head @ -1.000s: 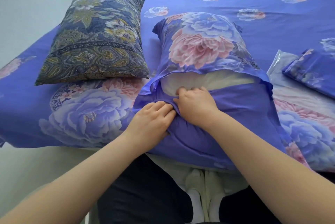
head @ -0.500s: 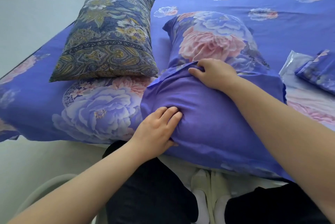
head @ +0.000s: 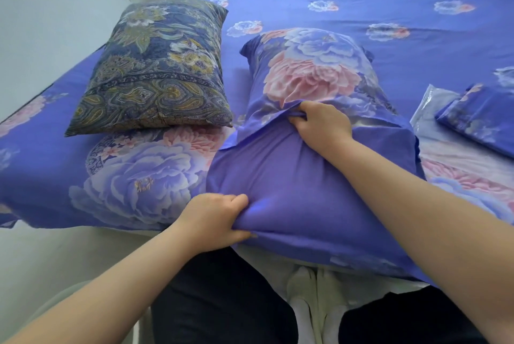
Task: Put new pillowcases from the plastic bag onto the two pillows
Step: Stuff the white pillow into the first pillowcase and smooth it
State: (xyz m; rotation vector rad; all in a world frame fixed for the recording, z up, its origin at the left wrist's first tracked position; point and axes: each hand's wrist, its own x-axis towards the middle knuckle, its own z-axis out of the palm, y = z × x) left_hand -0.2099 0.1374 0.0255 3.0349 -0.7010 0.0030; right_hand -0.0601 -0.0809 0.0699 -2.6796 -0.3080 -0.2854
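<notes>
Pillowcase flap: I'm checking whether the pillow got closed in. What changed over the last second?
The plain purple flap was pulled up over the white pillow opening. The right hand moved up to grip its edge under the floral pillowcase; the left hand slid down and gripped the near end. The paisley pillow stayed put.

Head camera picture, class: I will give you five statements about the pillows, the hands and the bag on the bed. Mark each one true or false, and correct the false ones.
1. The right hand pinches the floral pillowcase at its open edge. True.
2. The left hand lies flat and holds nothing. False: it grips the plain purple fabric at the pillow's near end.
3. The dark paisley pillow lies to the left of the one being covered. True.
4. The paisley pillow already wears a blue floral case. False: it is in its dark patterned cover.
5. A folded pillowcase rests on the plastic bag at the right. True.
</notes>
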